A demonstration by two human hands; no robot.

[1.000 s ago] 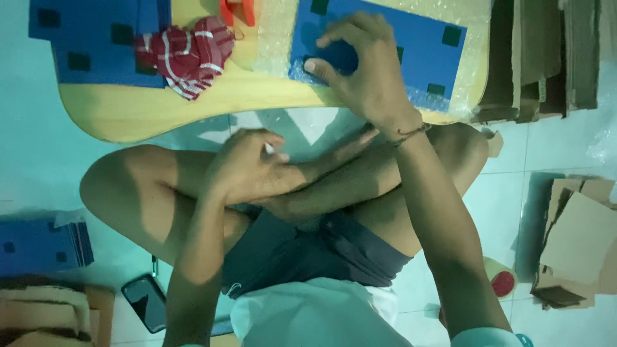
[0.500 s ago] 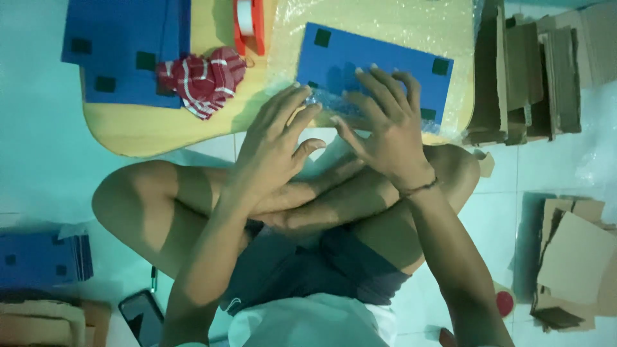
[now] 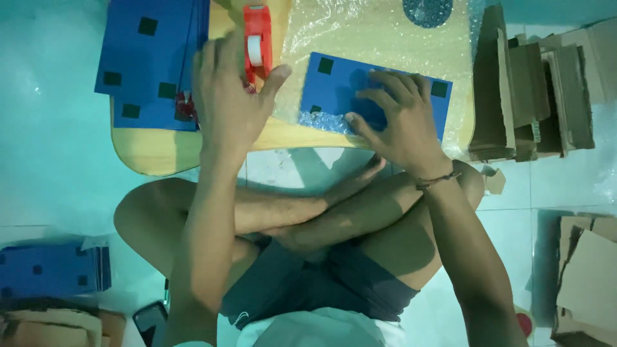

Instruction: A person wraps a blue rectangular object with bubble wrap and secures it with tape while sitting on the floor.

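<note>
My right hand (image 3: 393,117) lies flat, fingers spread, on a blue board with black squares (image 3: 334,83) that rests on bubble wrap (image 3: 360,32) over a low wooden table (image 3: 160,151). Bubble wrap folds over the board's near edge by my thumb. My left hand (image 3: 228,99) is stretched out over the table with fingers apart, its fingertips next to a red tape dispenser (image 3: 257,38). It covers most of a red checked cloth (image 3: 185,106). I cannot tell if the hand touches the dispenser.
A stack of blue boards (image 3: 151,58) lies on the table's left. Flattened cardboard (image 3: 533,90) stands at the right, more cardboard (image 3: 588,276) lower right. Blue boards (image 3: 51,270) and a phone (image 3: 149,320) lie on the floor at the left. My crossed legs sit below the table.
My left hand has risen from my lap to the table and reached over the checked cloth toward the tape dispenser. My right hand stays pressed on the blue board.
</note>
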